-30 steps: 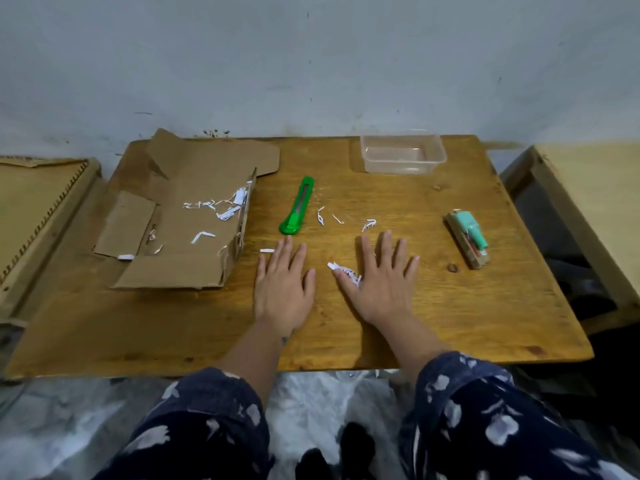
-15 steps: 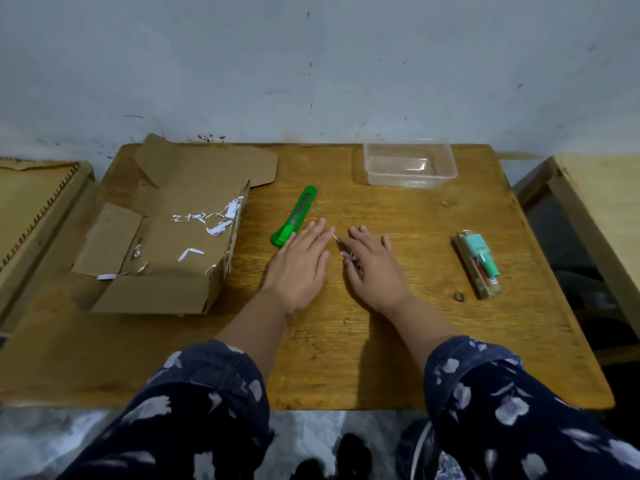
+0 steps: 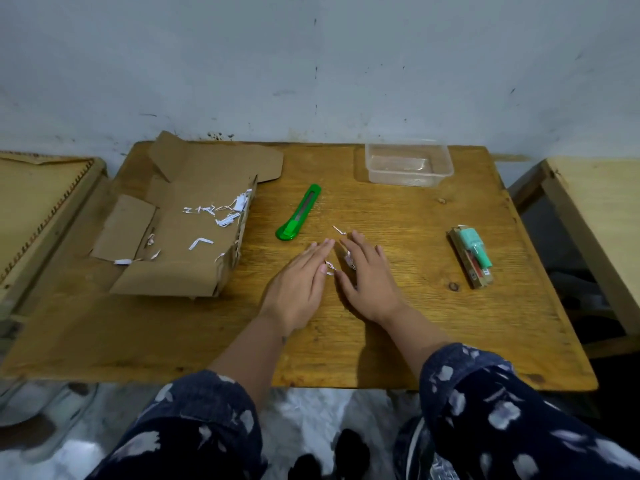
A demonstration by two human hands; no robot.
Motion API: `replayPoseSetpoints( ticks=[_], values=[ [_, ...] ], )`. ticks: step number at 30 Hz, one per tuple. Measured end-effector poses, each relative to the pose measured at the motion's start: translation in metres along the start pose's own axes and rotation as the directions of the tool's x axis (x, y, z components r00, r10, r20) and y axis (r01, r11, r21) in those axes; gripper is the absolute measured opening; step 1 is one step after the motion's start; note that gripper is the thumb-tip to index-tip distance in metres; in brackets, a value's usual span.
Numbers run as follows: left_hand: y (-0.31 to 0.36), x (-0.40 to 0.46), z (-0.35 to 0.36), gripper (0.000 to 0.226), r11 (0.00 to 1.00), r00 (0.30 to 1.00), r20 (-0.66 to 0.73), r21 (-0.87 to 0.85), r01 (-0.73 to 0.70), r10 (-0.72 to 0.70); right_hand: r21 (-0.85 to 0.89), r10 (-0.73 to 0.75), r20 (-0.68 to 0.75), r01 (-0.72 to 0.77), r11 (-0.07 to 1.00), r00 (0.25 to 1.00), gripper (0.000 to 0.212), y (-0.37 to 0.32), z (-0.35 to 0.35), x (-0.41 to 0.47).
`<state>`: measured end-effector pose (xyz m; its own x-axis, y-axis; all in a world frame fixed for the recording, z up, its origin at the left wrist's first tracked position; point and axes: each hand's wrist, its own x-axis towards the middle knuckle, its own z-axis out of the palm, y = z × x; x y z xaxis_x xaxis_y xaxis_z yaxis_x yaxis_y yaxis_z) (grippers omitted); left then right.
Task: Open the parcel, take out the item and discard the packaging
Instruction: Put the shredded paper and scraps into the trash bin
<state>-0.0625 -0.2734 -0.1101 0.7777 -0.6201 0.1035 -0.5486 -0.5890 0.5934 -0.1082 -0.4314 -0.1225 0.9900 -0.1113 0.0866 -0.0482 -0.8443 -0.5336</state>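
Observation:
The opened cardboard box lies flattened on the left of the wooden table, with white paper shreds scattered inside it. The unpacked item, a teal piece on a brown card, lies at the right. My left hand and my right hand rest flat on the table side by side, fingers straight, fingertips nearly meeting. A few paper shreds lie between the two hands, and one more shred sits just beyond the fingertips.
A green utility knife lies just beyond my left hand. A clear plastic container stands at the back right. Other wooden furniture flanks the table on both sides. A grey wall rises behind.
Both hands have slid forward and closer together across the table, sweeping the loose shreds into a small cluster between them. The camera has moved forward.

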Motion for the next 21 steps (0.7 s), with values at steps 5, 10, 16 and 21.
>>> replayPoseSetpoints(
  ticks=[5,10,16,21],
  values=[
    [-0.025,-0.021,-0.006,0.051,0.988,0.991,-0.107,0.126,0.088,-0.075,-0.106,0.028,0.075,-0.020,0.994,0.997,0.056,-0.012,0.006,0.025],
    [-0.037,-0.042,-0.002,0.053,0.972,0.980,-0.183,0.207,0.113,-0.075,-0.058,-0.101,0.096,0.107,0.993,0.990,0.043,-0.026,0.016,0.016],
    [-0.024,-0.044,-0.002,0.053,0.958,0.982,-0.064,0.219,0.187,-0.177,-0.029,-0.255,-0.025,0.254,0.967,0.967,0.018,-0.019,0.013,-0.015],
    [-0.006,-0.045,0.001,0.050,0.946,0.980,0.019,0.262,0.189,-0.200,-0.078,-0.176,-0.092,0.169,0.982,0.980,0.013,0.003,-0.013,-0.036]
  ],
)
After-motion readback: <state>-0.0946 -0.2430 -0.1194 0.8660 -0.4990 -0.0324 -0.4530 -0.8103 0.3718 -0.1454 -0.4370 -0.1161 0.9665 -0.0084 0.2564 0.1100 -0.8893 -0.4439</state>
